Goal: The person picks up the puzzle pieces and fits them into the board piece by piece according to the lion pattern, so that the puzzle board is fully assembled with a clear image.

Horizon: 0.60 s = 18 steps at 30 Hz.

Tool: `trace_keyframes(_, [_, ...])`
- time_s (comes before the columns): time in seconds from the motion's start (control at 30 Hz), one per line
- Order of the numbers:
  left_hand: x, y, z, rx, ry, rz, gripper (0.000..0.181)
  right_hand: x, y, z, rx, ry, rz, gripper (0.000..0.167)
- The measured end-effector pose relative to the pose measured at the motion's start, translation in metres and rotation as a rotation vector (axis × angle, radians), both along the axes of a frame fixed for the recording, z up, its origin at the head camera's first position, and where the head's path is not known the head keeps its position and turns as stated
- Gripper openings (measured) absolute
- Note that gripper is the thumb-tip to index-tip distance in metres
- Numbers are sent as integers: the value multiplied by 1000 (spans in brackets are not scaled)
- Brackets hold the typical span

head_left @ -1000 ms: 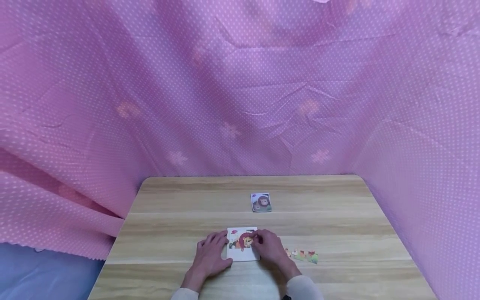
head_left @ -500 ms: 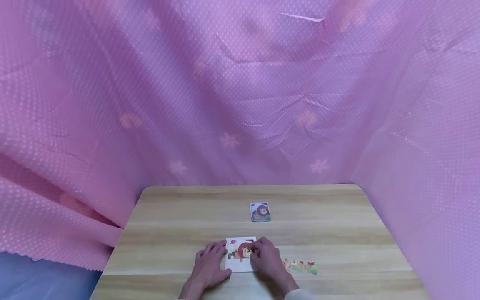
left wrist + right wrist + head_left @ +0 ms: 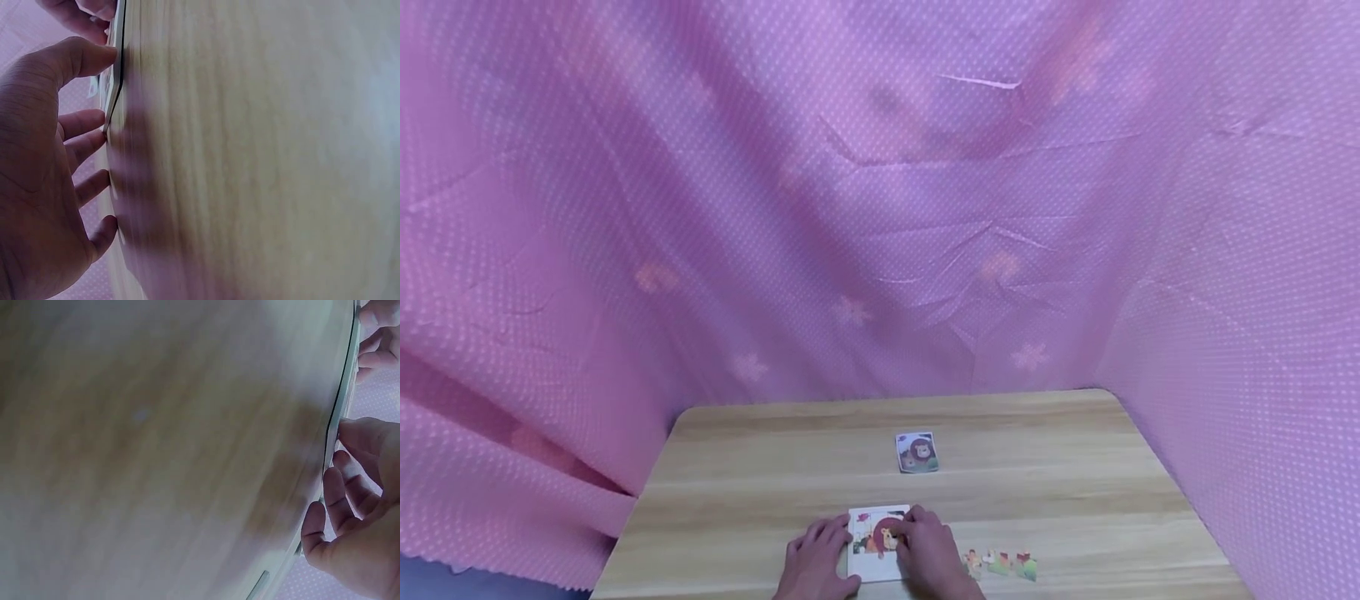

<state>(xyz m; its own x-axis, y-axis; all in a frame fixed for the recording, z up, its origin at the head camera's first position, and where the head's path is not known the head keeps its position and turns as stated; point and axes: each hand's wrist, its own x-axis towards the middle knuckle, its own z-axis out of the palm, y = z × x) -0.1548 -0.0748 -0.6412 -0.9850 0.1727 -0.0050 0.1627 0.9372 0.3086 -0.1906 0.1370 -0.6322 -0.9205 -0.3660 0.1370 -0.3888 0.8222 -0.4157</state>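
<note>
A white puzzle board (image 3: 876, 570) with a partly laid lion picture lies on the table near its front edge. My left hand (image 3: 816, 562) rests at the board's left side, fingers spread. In the left wrist view the left thumb (image 3: 94, 57) touches the board's edge. Over the board's right side is my right hand (image 3: 928, 554), its thumb and index fingertips at the lion's face (image 3: 889, 537). Whether a puzzle piece is between those fingertips is hidden. The other right fingers (image 3: 334, 487) bend beside the board in the right wrist view.
Several loose puzzle pieces (image 3: 1000, 562) lie on the table to the right of my right hand. A small lion picture card (image 3: 917, 452) lies farther back on the wooden table (image 3: 760, 467). Pink dotted cloth (image 3: 880, 250) hangs behind and on both sides.
The head view has tilted upward, so the table and hands sit lower in it. The right index finger reaches slightly farther left over the lion picture; the left hand stays at the board's side.
</note>
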Motion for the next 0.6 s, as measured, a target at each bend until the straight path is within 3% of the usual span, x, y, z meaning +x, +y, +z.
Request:
trace_keyframes(0.23, [1,0,-2,0,54,-1,52,-1,4,-5,-21,70,11,20])
trace_keyframes(0.3, [1,0,-2,2,62,-1,51,0,7,-5,-33,47,33,24])
trace_keyframes(0.47, [2,0,-1,0,71,-1,51,3,14,3,-45,-104,70,28])
trace_keyframes(0.6, [2,0,1,-4,68,-2,51,5,20,8,-32,-140,89,28])
